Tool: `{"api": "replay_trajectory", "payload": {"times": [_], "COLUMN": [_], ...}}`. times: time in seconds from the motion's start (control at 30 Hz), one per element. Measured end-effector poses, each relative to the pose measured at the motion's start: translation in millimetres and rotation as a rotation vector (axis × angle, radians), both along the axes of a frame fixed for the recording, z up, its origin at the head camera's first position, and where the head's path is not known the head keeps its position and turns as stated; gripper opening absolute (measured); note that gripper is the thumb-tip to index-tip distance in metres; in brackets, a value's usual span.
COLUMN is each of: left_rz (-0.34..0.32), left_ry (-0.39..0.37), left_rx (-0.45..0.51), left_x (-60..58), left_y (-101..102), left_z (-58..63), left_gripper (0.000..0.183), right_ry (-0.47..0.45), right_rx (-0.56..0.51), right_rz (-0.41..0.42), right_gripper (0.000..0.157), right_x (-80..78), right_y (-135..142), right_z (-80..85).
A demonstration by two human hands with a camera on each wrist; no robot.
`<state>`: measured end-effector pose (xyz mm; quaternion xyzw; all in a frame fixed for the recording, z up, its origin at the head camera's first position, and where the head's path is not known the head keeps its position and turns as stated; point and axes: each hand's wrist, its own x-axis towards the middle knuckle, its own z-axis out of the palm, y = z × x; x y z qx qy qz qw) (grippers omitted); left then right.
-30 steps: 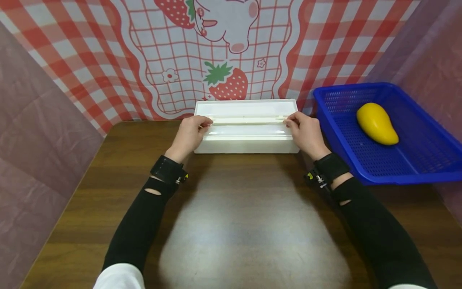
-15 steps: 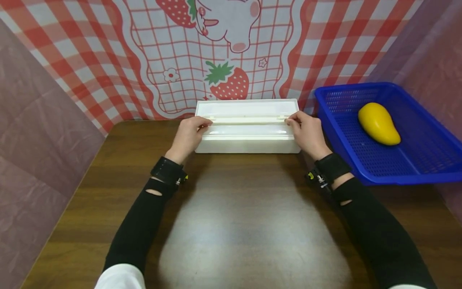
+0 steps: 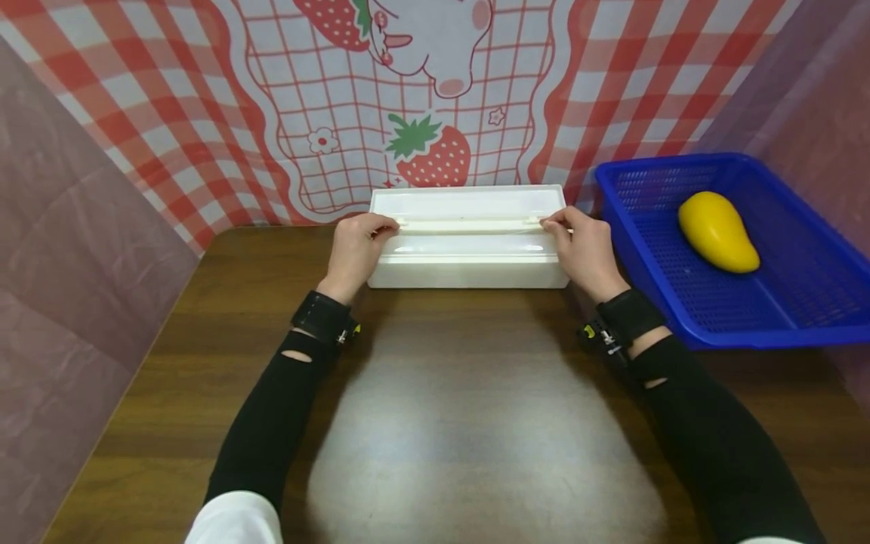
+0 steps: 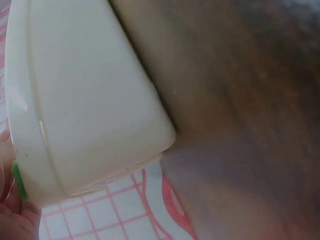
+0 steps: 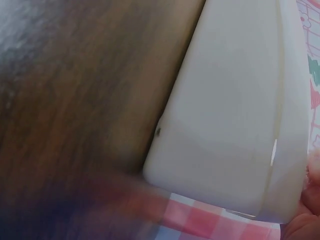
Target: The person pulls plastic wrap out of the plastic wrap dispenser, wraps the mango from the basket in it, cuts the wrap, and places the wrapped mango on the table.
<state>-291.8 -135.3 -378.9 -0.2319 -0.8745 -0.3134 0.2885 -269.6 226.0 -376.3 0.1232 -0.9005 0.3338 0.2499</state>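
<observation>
A long white box [image 3: 469,273], which looks like a cling film dispenser, stands at the back of the wooden table. A narrow pale strip [image 3: 469,226] runs along its top between two glossy panels. My left hand [image 3: 355,253] pinches at the strip's left end with thumb and fingers. At the opposite end, my right hand [image 3: 586,251] does the same. Whether clear film lies between the fingertips cannot be made out. In the left wrist view, the box end [image 4: 95,100] fills much of the picture, with a small green piece [image 4: 19,181] beside the fingers.
A blue plastic basket [image 3: 680,321] stands to the right, close to my right hand, with a yellow mango [image 3: 717,232] in it. Behind the box hangs a red-checked cloth [image 3: 612,91] with strawberries. The wooden table [image 3: 469,408] stretches towards me.
Both hands keep their pinch at the box's ends, rising very slightly along the strip. The left wrist has shifted a little to the right. Box and mango stay in place.
</observation>
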Motion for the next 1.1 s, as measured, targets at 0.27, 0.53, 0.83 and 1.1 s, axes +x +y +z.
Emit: {"api": "replay_trajectory", "payload": {"times": [0.27, 0.53, 0.83, 1.1], "left_rz": [0.018, -0.009, -0.012, -0.022], "left_ry": [-0.077, -0.09, -0.012, 0.006], "left_rx": [0.048, 0.086, 0.086, 0.109], "left_x": [-1.0, -2.3, -1.7, 1.3], "left_y": [1, 1, 0, 0], "left_z": [7.4, 11.8, 19.4, 28.9], "left_gripper": [0.005, 0.006, 0.008, 0.01], "right_ry": [0.029, 0.044, 0.02, 0.039], "right_rx": [0.004, -0.015, -0.042, -0.054], "right_rz": [0.002, -0.009, -0.003, -0.007], "right_gripper": [0.02, 0.022, 0.023, 0.023], "right_x": [-0.6, 0.3, 2.7, 4.9], "right_y": [0, 0, -1, -2], "right_z": [6.8, 12.9, 20.8, 28.9]}}
